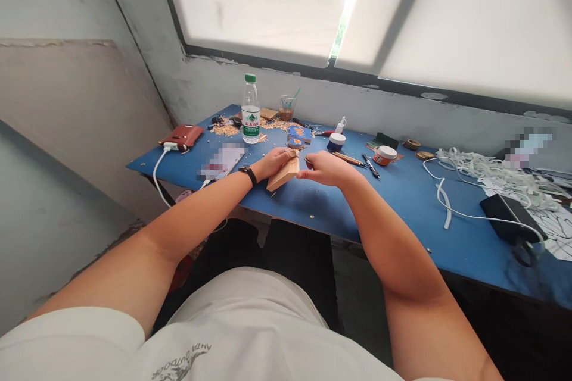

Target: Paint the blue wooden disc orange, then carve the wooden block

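A pale wooden block [284, 175] is tilted above the near edge of the blue table, its top end cut into a rough shape. My left hand [276, 162], with a dark watch on the wrist, is closed around its upper part. Close on the block's right side is my right hand [325, 168], fingers curled in and thumb reaching to the wood. Something small and dark shows at its curled fingers, too little of it to name. Beyond the hands lie a round blue-and-orange tin [295, 143] and a blue box [300, 133].
Wood shavings [226, 127] spread behind a water bottle [251, 116]. A phone [227, 161] and red-brown case [182, 138] lie left. Rightward are jars [336, 142], wooden sticks [348, 158], a pen [370, 166], tangled white strips [500, 172] and a black box [512, 214].
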The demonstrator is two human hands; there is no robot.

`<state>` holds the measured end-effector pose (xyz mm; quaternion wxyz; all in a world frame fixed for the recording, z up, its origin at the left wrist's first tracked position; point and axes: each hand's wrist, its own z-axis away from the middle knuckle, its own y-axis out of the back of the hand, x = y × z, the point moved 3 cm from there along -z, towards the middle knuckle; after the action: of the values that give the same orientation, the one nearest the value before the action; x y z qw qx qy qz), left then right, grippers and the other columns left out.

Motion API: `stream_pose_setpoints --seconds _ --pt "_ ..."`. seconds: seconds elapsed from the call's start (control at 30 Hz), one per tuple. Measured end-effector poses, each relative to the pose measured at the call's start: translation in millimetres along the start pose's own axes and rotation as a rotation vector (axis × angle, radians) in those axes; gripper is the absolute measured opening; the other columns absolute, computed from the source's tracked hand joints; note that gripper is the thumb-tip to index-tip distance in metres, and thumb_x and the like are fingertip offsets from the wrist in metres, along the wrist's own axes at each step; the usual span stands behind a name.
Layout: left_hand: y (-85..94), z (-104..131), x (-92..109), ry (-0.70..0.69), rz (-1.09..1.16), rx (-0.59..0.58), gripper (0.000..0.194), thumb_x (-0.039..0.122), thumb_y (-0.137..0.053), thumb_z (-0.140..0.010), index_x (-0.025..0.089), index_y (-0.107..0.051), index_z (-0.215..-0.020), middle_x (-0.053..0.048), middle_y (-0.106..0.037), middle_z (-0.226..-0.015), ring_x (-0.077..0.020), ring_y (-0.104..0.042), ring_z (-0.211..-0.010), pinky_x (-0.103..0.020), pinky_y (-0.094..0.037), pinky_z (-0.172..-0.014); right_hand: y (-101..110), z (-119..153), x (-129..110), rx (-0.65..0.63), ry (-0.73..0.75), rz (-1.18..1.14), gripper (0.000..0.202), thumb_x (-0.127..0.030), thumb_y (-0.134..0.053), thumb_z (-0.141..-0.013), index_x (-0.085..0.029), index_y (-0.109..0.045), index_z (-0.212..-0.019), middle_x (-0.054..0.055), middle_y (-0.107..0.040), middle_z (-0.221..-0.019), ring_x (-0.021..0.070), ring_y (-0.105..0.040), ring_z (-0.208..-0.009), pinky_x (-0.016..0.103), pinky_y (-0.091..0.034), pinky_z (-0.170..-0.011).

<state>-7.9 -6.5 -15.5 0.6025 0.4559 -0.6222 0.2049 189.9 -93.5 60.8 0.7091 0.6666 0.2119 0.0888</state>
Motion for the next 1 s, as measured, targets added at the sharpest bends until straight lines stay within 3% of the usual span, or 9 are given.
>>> stream_pose_setpoints --seconds 0.13,0.23,0.33,0.43,0.63,0.83,1.0 --pt "-2.1 3 3 0.040 0.033 0.053 0.066 0.085 -0.077 -0.108 0.024 -0.066 -0.086 -0.001 -0.062 -0.076 -0.0215 -0.060 -0.077 -0.035 -0.052 -0.074 0 -2 1 -0.005 -0.025 -0.036 0.082 -0.101 -0.079 -0.110 -0.019 -0.083 -0.110 0.009 -0.077 -0.092 0.0263 -0.067 -0.083 0.037 -0.044 -0.076" --pt "-1.4 5 7 0.034 -0.005 0.082 0.068 0.084 -0.072 -0.114 0.023 -0.067 -0.084 -0.002 -0.062 -0.076 -0.0234 -0.061 -0.080 -0.037 -0.050 -0.076 3 1 2 -0.018 0.003 -0.086 0.086 -0.101 -0.079 -0.110 -0.016 -0.086 -0.122 0.010 -0.080 -0.096 0.0268 -0.070 -0.087 0.036 -0.046 -0.079" --pt "-1.4 7 8 0.018 -0.039 0.039 0.067 0.081 -0.070 -0.115 0.024 -0.065 -0.081 -0.003 -0.061 -0.077 -0.0247 -0.060 -0.080 -0.039 -0.049 -0.078 6 6 2 -0.032 0.041 -0.119 0.088 -0.100 -0.078 -0.110 -0.015 -0.086 -0.130 0.009 -0.080 -0.095 0.0259 -0.070 -0.085 0.035 -0.046 -0.079" --pt "-2.4 8 8 0.003 -0.005 -0.010 0.062 0.080 -0.071 -0.112 0.024 -0.068 -0.086 -0.003 -0.063 -0.081 -0.0244 -0.060 -0.079 -0.039 -0.051 -0.080 7 9 -1 -0.041 0.086 -0.136 0.082 -0.096 -0.076 -0.114 -0.016 -0.083 -0.127 0.006 -0.078 -0.090 0.0240 -0.066 -0.082 0.036 -0.044 -0.078" --pt "-5.9 3 4 -0.027 0.063 -0.062 0.054 0.072 -0.073 -0.105 0.022 -0.077 -0.086 -0.008 -0.077 -0.087 -0.0245 -0.067 -0.081 -0.038 -0.054 -0.081 4 11 -11 -0.066 0.142 -0.087 0.049 -0.067 -0.075 -0.123 -0.020 -0.074 -0.115 0.004 -0.071 -0.086 0.0215 -0.058 -0.081 0.038 -0.040 -0.078" --pt "-4.1 2 0 -0.019 0.095 -0.053 0.041 0.061 -0.078 -0.094 0.020 -0.081 -0.090 -0.008 -0.082 -0.089 -0.0245 -0.069 -0.083 -0.037 -0.056 -0.080 3 8 -10 -0.061 0.114 -0.039 0.056 -0.076 -0.077 -0.120 -0.021 -0.075 -0.109 0.006 -0.074 -0.090 0.0231 -0.060 -0.079 0.038 -0.041 -0.076" --pt "-0.7 2 0 -0.033 0.049 -0.052 0.041 0.060 -0.078 -0.098 0.020 -0.079 -0.091 -0.006 -0.079 -0.086 -0.0234 -0.069 -0.082 -0.035 -0.055 -0.079 2 6 -12 -0.039 0.061 0.045 0.049 -0.067 -0.078 -0.123 -0.020 -0.077 -0.113 0.010 -0.078 -0.098 0.0253 -0.064 -0.086 0.038 -0.041 -0.079"
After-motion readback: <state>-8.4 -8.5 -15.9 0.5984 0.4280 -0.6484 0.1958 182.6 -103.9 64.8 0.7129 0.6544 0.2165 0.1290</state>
